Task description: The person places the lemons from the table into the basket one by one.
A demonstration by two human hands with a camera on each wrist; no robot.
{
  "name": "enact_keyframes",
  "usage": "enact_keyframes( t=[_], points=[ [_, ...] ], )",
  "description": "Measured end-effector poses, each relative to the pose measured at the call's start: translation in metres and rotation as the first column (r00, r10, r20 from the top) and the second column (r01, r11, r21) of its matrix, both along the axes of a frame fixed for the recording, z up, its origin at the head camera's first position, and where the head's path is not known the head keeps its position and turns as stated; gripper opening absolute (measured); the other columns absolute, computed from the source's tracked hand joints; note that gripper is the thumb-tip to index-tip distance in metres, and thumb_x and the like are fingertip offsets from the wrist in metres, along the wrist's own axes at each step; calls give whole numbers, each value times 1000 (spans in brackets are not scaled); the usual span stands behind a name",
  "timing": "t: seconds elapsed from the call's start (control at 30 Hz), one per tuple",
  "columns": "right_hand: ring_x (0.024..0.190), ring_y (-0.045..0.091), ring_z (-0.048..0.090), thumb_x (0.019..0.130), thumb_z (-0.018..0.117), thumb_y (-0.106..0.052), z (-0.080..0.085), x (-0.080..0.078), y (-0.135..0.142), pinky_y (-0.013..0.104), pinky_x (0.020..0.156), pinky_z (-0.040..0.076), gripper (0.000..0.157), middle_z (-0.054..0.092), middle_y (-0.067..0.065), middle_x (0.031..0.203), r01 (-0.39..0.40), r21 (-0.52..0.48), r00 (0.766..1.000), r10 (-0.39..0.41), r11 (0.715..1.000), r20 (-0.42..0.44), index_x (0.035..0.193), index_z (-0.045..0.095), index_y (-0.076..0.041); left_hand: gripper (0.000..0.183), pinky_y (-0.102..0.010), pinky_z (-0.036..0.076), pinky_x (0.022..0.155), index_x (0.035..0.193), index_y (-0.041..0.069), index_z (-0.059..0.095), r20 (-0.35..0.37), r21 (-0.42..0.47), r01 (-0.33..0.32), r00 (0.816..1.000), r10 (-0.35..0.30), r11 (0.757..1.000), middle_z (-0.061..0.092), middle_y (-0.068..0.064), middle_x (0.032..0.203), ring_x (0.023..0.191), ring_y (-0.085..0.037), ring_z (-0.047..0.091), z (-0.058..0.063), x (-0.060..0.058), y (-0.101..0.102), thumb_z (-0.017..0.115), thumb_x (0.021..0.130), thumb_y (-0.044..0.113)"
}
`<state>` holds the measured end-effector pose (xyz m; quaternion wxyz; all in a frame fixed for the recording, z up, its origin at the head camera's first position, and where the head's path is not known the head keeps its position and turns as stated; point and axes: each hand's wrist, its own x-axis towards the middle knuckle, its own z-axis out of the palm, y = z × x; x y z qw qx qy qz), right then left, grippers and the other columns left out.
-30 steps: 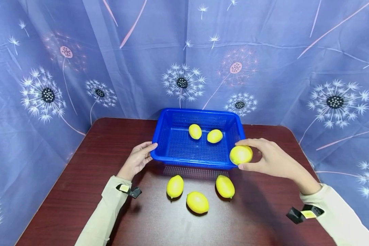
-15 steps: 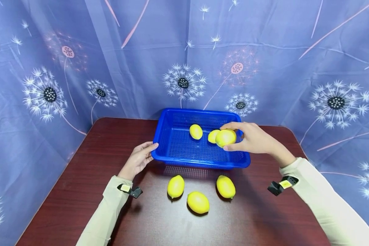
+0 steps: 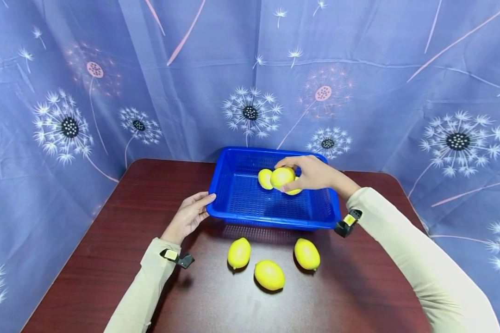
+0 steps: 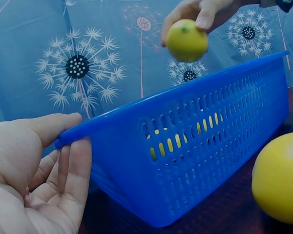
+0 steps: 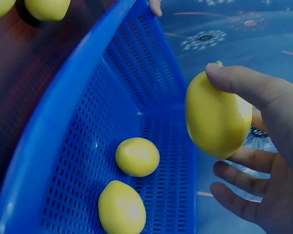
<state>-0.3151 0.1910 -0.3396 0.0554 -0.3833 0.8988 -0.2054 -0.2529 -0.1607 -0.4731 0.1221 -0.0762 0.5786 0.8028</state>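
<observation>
My right hand (image 3: 310,173) pinches a lemon (image 5: 219,115) between thumb and fingers, held up over the blue basket (image 3: 271,221). In the left wrist view that lemon hangs above the basket's rim. Two more lemons lie on the basket floor: one lemon (image 5: 137,157) and a second lemon (image 5: 122,208); in the head view the held lemon and hand partly cover the right one. My left hand (image 3: 187,217) grips the basket's left rim, thumb on top and fingers curled beneath.
Three lemons lie on the dark wooden table (image 3: 121,231) in front of the basket: a left lemon (image 3: 239,253), a middle lemon (image 3: 269,275) and a right lemon (image 3: 306,254). A blue dandelion-print curtain (image 3: 183,92) hangs behind the table and along its sides.
My right hand has carried the lemon leftward and away from me, from the basket's right front corner to over the lemons inside. The left hand has kept its grip on the rim.
</observation>
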Motion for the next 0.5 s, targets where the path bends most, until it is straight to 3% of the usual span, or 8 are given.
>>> enact_keyframes(
  t=[0.23,0.5],
  points=[
    [107,20,57,78,75,-49,-10,-27,-19,43,83,50,61,61,-3,123,-46,5,995,46,999,85,130,56,-24,29,-18,49,60,108,8,58,-6,13,9,1000,-9,1000,65,1,86,69,-7,60,0,0,0,73,86,21],
    [105,17,58,77,76,-48,-21,-54,-40,38,85,49,62,62,-5,120,-51,35,992,46,998,115,131,56,-25,26,-18,48,59,105,10,59,-2,4,0,1000,0,1000,63,3,86,67,-6,56,-1,0,-2,73,86,22]
  ],
)
